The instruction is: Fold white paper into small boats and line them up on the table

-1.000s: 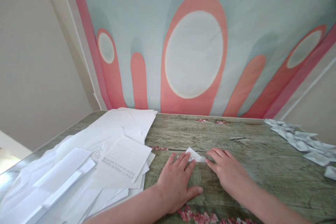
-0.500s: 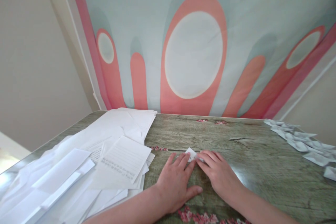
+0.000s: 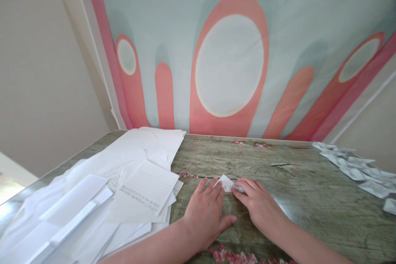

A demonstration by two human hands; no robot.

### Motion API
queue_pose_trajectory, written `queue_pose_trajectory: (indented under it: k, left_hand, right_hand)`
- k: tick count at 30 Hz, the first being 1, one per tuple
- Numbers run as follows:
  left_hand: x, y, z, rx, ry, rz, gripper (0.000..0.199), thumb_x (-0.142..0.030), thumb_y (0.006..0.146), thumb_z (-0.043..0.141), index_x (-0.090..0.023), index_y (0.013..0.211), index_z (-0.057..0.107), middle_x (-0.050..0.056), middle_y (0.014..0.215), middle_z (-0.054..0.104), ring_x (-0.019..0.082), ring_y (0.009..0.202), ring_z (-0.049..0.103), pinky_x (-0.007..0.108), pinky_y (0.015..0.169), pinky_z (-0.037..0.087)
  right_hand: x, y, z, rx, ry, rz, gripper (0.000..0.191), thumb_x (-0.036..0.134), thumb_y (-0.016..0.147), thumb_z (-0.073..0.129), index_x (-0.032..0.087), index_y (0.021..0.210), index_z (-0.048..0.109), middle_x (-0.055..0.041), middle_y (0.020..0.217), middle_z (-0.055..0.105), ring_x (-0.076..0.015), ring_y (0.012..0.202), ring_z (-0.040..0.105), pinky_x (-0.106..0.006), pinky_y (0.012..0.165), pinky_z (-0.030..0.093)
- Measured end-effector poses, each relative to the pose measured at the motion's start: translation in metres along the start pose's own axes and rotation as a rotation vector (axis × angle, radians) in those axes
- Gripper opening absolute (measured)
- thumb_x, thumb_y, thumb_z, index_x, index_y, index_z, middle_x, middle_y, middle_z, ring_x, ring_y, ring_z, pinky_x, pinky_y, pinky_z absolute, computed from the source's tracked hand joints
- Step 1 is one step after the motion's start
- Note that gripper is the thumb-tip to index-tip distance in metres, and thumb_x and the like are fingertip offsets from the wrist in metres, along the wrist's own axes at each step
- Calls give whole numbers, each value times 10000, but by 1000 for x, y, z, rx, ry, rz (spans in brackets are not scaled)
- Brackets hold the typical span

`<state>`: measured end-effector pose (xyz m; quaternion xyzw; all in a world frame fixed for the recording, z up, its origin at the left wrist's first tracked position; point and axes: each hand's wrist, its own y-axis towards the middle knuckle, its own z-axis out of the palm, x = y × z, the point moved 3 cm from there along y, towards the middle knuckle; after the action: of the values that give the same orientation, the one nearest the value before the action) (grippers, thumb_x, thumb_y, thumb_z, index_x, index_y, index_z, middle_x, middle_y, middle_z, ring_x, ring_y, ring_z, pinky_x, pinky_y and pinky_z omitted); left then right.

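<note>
Head view: the left hand (image 3: pixel 206 210) lies palm down on the bench (image 3: pixel 324 214), its fingers stretched forward and close together and its thumb spread out toward the right hand (image 3: pixel 255 196). The left fingertips rest on the left edge of a small folded paper (image 3: pixel 227 183), flat against it rather than gripping it. The right hand comes in from the other side with its fingers bent and drawn together, the tips on the paper's right end; whether they pinch the fold or only press on it cannot be told, since the fingers cover that part. The folded paper sits between the two hands, just ahead of the left thumb, with a pointed corner facing away from them and faint dark marks on its near part.

To the left of the left hand, near its wrist and forearm, spreads a broad heap of white sheets (image 3: pixel 148 142). A lined sheet (image 3: pixel 151 187) with printed text lies on top, on the side nearest that hand, and long folded strips (image 3: pixel 76 196) lie farther left. Well to the right of the right hand and a little ahead, a row of folded white pieces (image 3: pixel 346 167) overlaps along the bench. Beyond both hands hangs a coral and pale blue-green backdrop (image 3: pixel 229 62).
</note>
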<state>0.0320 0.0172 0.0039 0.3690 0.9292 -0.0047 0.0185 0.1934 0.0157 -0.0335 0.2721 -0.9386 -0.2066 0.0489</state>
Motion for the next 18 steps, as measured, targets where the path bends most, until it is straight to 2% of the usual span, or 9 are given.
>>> queue_pose_trajectory:
  k: [11, 18]
  left_hand:
    - [0, 0, -1, -8, 190, -72, 627, -566, 869, 373, -60, 1169, 591, 184, 1255, 537, 292, 1282, 349, 420, 1066, 190]
    - [2, 1, 7, -103, 291, -64, 503, -502, 854, 445, -99, 1055, 669, 169, 1173, 604, 299, 1235, 408, 436, 1035, 211]
  right_hand:
    - [1, 3, -3, 50, 2, 27, 242, 86, 810, 592, 196, 1017, 652, -63, 1030, 620, -228, 1021, 511, -329, 815, 414]
    - [1, 2, -3, 81, -4, 37, 276, 79, 797, 611, 197, 1043, 646, -62, 1038, 611, -223, 1006, 520, -338, 813, 428]
